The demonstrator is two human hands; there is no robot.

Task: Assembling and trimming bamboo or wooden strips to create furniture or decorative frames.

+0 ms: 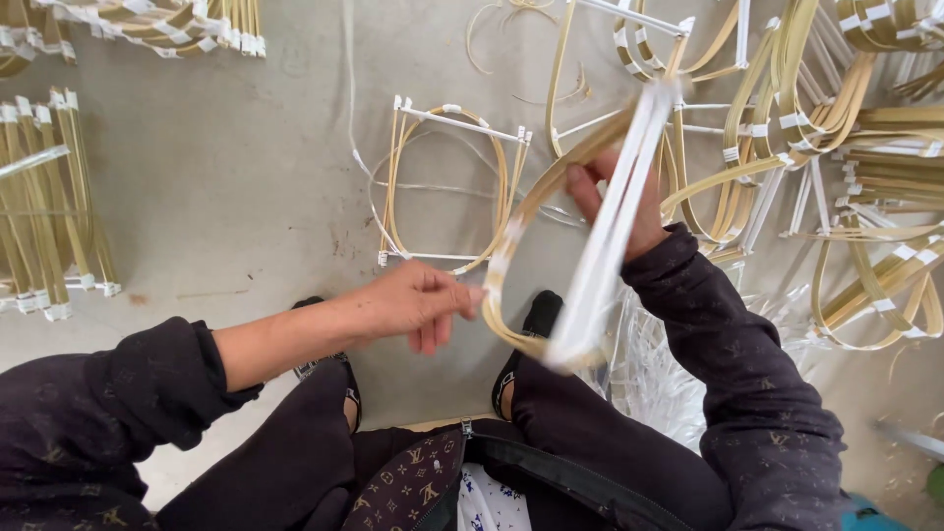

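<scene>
A single head-worn camera looked almost straight down from above the seated person, close over the lap and both forearms. It faced the grey floor [246, 197] ahead of the feet, which filled the upper frame. No second view shared the scene.

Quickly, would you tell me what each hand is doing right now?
Left hand: fingers pinched on the bent bamboo strip.
Right hand: closed on the white rods and the same strip.

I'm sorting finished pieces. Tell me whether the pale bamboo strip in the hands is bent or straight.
Bent: the pale bamboo strip curves into a loop between the left hand and the right hand.
</scene>
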